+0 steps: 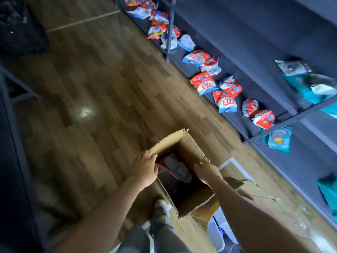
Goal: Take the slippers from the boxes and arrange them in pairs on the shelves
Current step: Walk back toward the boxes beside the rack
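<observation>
An open cardboard box stands on the wooden floor in front of me. Inside it lie grey slippers and a darker one with a reddish strap, partly in shadow. My left hand grips the box's left rim, fingers curled over the edge. My right hand rests on the right rim with fingers over the edge. Dark blue shelves run along the right.
Several red, white and blue packets lie along the lowest shelf, teal packets further right. Flattened cardboard and a white item lie by my feet. Another dark rack stands at left; open floor lies between.
</observation>
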